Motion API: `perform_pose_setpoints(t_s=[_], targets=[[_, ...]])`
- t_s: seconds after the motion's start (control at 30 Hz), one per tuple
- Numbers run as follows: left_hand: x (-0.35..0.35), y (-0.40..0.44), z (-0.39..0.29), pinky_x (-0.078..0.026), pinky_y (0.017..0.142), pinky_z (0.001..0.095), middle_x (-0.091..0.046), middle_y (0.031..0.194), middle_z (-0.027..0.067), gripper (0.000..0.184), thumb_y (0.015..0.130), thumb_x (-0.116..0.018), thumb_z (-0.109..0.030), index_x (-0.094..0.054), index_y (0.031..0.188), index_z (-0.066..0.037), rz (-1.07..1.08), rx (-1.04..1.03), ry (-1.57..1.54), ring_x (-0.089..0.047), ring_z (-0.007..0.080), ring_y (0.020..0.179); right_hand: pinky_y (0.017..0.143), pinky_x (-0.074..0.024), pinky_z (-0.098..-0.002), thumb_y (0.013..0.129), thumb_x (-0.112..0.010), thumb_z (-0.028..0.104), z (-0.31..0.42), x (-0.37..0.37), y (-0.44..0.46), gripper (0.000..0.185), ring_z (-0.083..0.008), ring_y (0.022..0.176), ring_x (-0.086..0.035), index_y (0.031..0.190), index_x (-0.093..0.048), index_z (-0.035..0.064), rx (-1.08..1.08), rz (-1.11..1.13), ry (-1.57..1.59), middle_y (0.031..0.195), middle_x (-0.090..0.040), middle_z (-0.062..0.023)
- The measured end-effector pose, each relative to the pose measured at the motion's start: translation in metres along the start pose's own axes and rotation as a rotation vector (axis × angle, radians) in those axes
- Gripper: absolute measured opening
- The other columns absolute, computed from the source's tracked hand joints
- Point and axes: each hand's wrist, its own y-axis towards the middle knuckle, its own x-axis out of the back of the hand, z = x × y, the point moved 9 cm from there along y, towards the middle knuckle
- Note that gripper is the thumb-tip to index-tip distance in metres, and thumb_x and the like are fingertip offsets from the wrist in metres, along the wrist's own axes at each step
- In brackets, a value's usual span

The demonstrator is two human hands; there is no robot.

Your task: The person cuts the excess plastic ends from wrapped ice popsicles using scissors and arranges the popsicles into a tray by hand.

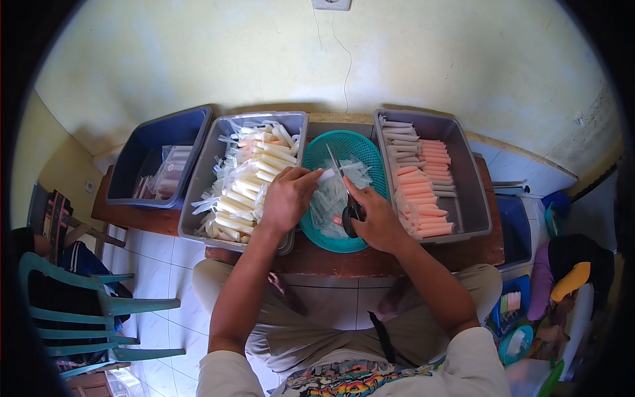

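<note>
My left hand (289, 195) pinches a pale, slim ice pop in a plastic sleeve (325, 175), its end pointing right. In my right hand (377, 221) are scissors with black handles (354, 215); their blades point up and away, close to the sleeve's tip. Whether the blades touch the plastic I cannot tell. Both hands are over a round turquoise basket (342, 248), which holds a heap of clear plastic scraps (327, 205). Left of it, a grey tub (193, 192) is filled with cream-coloured ice pops (254, 182) with loose plastic ends.
A second grey tub (473, 192) at right holds neat rows of pink ice pops (417, 192) and greyish ones. A dark blue tub (122, 175) with packed bags stands far left. All rest on a low wooden bench (317, 263) by the wall. A green plastic chair (73, 314) is at left.
</note>
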Motion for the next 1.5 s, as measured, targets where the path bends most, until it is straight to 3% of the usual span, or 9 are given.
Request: perform_pose_setpoints(t_s=[0.67,0.97,1.07,1.23,1.5], targets=[[-0.005,-0.005,0.008,-0.059,0.087,0.0427,-0.075,0.101,0.009,0.033,0.087,-0.076,-0.005,-0.079,0.119,-0.007,0.022,-0.01,0.082,-0.071,0.0298,0.095,0.086,-0.0487,-0.0439,0.092,-0.083,0.047,-0.017,-0.016,-0.001,0.092,-0.0347,0.09,-0.061,0.163,-0.043,0.0031,-0.013,0.042,0.076,0.096,-0.059,-0.0185],[0.003,-0.006,0.006,-0.059,0.085,0.0428,-0.076,0.104,0.0105,0.037,0.085,-0.081,-0.003,-0.078,0.122,-0.008,0.0,0.002,0.087,-0.072,0.0318,0.096,0.087,-0.0501,-0.0425,0.091,-0.084,0.048,-0.02,-0.01,0.007,0.093,-0.033,0.092,-0.062,0.162,-0.044,0.0031,-0.012,-0.007,0.04,0.101,-0.059,-0.0185],[0.009,-0.004,0.002,-0.059,0.087,0.0433,-0.075,0.102,0.0098,0.036,0.084,-0.079,-0.004,-0.078,0.12,-0.007,-0.043,-0.016,0.068,-0.071,0.0309,0.096,0.091,-0.0513,-0.0428,0.09,-0.084,0.047,-0.03,-0.015,0.013,0.095,-0.0353,0.094,-0.062,0.163,-0.042,0.0022,-0.073,-0.016,-0.006,0.107,-0.058,-0.0218],[0.016,-0.001,-0.001,-0.059,0.086,0.0442,-0.075,0.103,0.0101,0.035,0.086,-0.079,-0.004,-0.077,0.121,-0.007,-0.085,0.012,0.032,-0.072,0.0321,0.096,0.096,-0.0543,-0.0465,0.091,-0.08,0.029,-0.059,-0.045,0.027,0.09,-0.0463,0.104,-0.065,0.164,-0.037,-0.0001,-0.149,0.049,-0.207,0.124,-0.053,-0.0313],[0.015,-0.002,-0.002,-0.059,0.086,0.0445,-0.076,0.106,0.0113,0.035,0.087,-0.079,-0.004,-0.077,0.122,-0.007,-0.086,0.027,-0.001,-0.072,0.0328,0.098,0.099,-0.0567,-0.0532,0.088,-0.077,0.023,-0.079,-0.073,0.037,0.089,-0.0545,0.112,-0.066,0.163,-0.035,0.0006,-0.263,0.098,-0.328,0.135,-0.047,-0.0354]])
